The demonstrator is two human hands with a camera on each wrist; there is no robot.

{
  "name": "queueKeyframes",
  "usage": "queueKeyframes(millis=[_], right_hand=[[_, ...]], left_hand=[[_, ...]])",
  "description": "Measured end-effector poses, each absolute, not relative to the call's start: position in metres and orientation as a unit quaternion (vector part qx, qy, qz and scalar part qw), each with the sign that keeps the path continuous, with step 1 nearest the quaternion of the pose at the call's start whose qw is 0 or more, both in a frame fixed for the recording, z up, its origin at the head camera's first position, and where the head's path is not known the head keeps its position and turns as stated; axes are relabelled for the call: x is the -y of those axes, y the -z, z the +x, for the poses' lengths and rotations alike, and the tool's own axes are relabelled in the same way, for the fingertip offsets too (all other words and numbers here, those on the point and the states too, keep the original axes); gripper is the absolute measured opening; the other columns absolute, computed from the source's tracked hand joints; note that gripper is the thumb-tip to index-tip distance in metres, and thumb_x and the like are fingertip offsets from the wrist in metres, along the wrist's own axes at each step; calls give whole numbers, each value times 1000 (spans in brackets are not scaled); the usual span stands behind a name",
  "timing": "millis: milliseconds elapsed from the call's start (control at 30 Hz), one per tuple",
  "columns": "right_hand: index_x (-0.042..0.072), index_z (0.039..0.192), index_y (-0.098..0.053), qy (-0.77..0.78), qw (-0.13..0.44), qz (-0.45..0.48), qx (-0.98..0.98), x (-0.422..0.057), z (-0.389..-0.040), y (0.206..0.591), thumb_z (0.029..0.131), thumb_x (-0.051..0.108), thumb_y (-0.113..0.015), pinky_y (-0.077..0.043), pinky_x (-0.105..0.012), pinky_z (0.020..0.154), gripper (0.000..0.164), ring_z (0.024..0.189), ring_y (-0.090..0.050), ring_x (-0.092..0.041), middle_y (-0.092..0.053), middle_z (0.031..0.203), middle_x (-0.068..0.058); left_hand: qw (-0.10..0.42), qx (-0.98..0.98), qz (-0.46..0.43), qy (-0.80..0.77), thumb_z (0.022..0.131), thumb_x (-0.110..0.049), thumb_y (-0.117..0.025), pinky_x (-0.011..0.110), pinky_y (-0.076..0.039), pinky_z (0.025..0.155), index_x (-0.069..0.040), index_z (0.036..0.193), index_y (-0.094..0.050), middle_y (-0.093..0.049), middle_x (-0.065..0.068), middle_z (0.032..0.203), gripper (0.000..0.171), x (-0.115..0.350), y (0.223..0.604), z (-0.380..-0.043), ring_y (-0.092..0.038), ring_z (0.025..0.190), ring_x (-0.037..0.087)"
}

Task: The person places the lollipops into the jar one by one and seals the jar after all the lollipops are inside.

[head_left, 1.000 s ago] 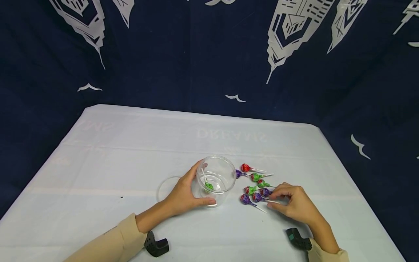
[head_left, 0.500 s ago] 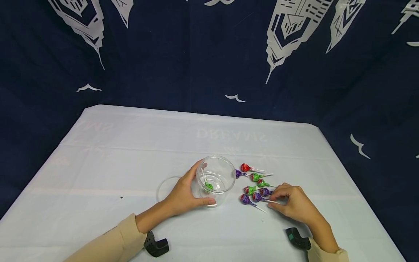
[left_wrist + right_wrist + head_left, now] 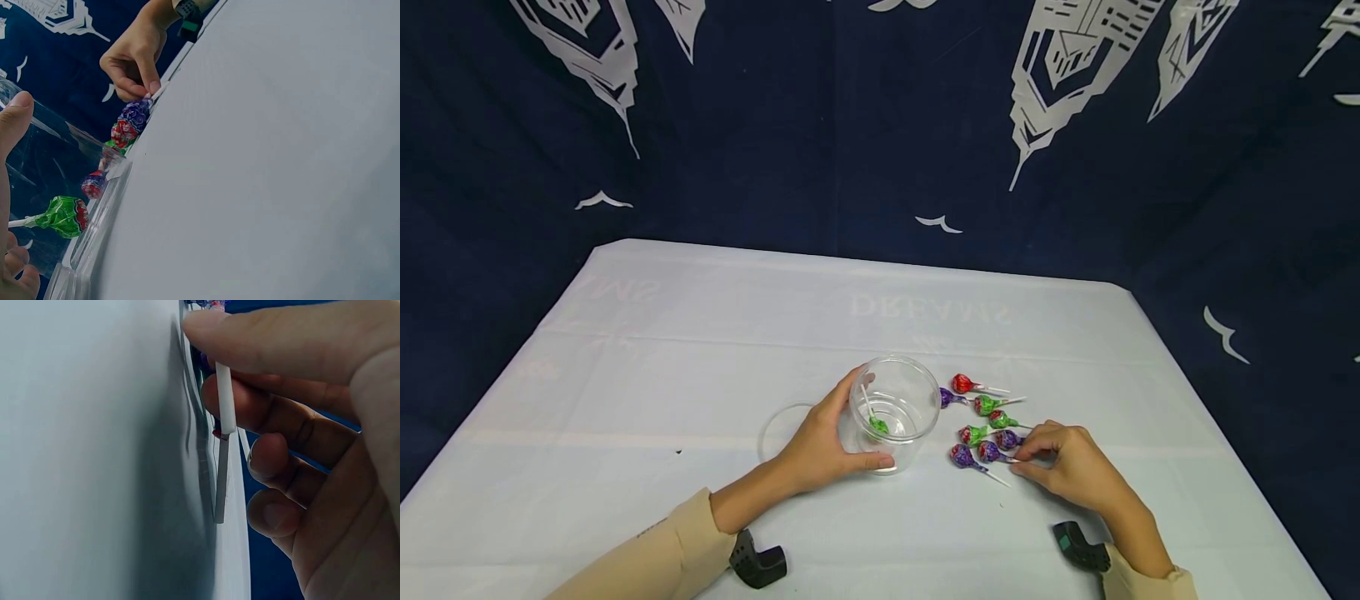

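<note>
My left hand (image 3: 820, 450) grips a clear plastic jar (image 3: 929, 408) from its left side, thumb at the front. Inside it leans a green-wrapped lollipop (image 3: 878, 426), stick up against the wall. To the right of the jar, my right hand (image 3: 1071, 467) pinches the white stick (image 3: 225, 400) of a purple lollipop (image 3: 988, 452) between thumb and forefinger. The other fingers are curled beside the stick in the right wrist view. Around that lollipop lie another purple lollipop (image 3: 962, 457), a green one (image 3: 973, 436) and a further purple one (image 3: 1007, 440).
Farther back lie a red lollipop (image 3: 962, 384), a purple one (image 3: 948, 398) and green ones (image 3: 987, 406). A clear round lid (image 3: 763, 433) lies left of the jar, partly behind my left forearm. White cloth covers the table (image 3: 625, 375); a dark blue patterned curtain (image 3: 820, 150) hangs behind.
My right thumb and fingertips have drawn together on the purple lollipop's stick, and the hand has shifted slightly left. My left hand and the jar have stayed in place.
</note>
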State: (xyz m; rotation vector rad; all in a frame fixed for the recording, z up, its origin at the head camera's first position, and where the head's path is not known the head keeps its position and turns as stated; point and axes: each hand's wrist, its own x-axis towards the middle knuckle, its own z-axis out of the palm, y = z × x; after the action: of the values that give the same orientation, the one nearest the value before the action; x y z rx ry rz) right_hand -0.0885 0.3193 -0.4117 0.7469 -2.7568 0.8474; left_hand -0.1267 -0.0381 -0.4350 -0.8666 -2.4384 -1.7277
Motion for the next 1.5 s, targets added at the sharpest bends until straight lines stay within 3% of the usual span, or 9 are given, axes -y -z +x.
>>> queueKeyframes(millis=[167, 433, 700, 967, 1233, 1500], right_hand=[[23, 70, -73, -282, 87, 251, 922, -318, -88, 411, 68, 0, -89, -47, -22, 59, 29, 72, -55, -2, -64, 76, 18], [23, 71, -73, -278, 89, 256, 922, -320, -89, 411, 68, -3, -87, -45, -20, 59, 30, 70, -54, -1, -63, 76, 20], [19, 73, -75, -301, 88, 268, 911, -324, -90, 411, 75, 9, -87, -45, -16, 64, 16, 73, -57, -3, -65, 78, 19], [15, 74, -74, -333, 82, 265, 901, -326, -88, 406, 77, 11, -86, -41, -20, 56, 13, 70, -56, -5, -67, 79, 15], [20, 76, -72, -372, 89, 270, 884, -323, -87, 404, 69, -11, -84, -37, -24, 50, 34, 61, -49, -11, -67, 77, 10], [11, 75, -71, -401, 112, 271, 868, -323, -89, 408, 68, -15, -81, -35, -28, 50, 29, 61, -47, -12, -66, 74, 2]], left_hand=[[15, 784, -277, 555, 66, -32, -94, 50, -31, 112, -22, 155, -27, -46, 9, 149, 112, 38, 434, -126, -42, 136, 19], [13, 785, -276, 554, 66, -32, -94, 50, -31, 112, -21, 155, -27, -45, 9, 150, 112, 38, 434, -126, -41, 137, 19], [11, 787, -276, 552, 66, -32, -94, 50, -31, 113, -20, 155, -27, -45, 9, 150, 112, 38, 434, -126, -41, 137, 20], [13, 785, -279, 554, 66, -31, -94, 49, -31, 113, -22, 155, -26, -45, 9, 150, 112, 38, 434, -127, -41, 137, 19], [22, 784, -283, 552, 66, -31, -94, 50, -31, 112, -21, 155, -27, -44, 8, 150, 112, 38, 434, -127, -42, 137, 21], [25, 782, -285, 554, 67, -31, -93, 52, -32, 112, -20, 155, -27, -45, 10, 150, 111, 38, 434, -126, -42, 137, 23]])
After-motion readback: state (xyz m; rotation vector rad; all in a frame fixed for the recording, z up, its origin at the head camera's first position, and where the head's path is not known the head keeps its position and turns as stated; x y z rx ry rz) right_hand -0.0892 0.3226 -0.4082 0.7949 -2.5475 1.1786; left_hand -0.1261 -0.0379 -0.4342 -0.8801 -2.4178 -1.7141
